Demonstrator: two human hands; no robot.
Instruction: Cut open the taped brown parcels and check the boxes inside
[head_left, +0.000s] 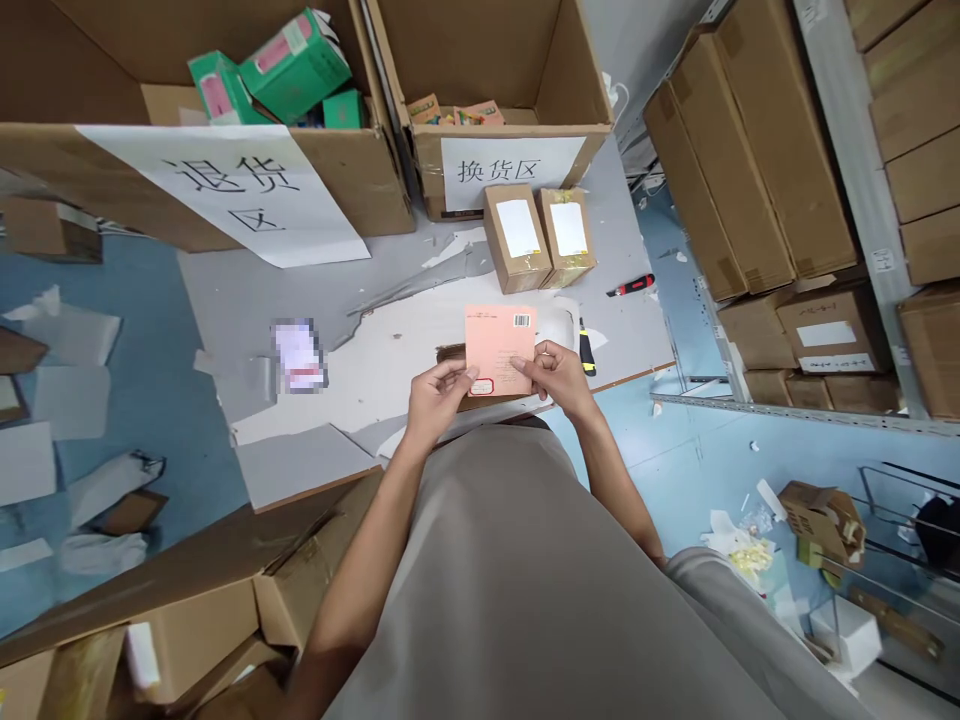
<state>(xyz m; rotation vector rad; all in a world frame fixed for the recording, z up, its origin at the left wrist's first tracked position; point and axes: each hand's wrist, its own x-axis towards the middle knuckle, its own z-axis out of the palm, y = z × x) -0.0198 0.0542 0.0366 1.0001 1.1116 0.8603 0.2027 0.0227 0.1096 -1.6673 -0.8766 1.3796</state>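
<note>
Both hands hold a flat pink item (491,340) up in front of my body, with small print, a barcode and a red-edged label on the side facing me. I cannot tell whether it is a booklet or a packet. My left hand (441,395) pinches its lower left edge between thumb and fingers. On the lower right edge, my right hand (559,375) grips it, thumb on the face. Partly hidden behind it is a brown cardboard piece (450,352) on the table. Two small taped cartons (517,245) with white labels stand just beyond.
Two large open cartons with paper signs stand at the back: the left carton (375,190) holds green boxes, the right carton (427,170) pink packets. A red cutter (634,286) and a yellow-black cutter (586,352) lie right. A blurred-out pale object (300,352) lies left. Shelves of cartons (780,150) flank the right.
</note>
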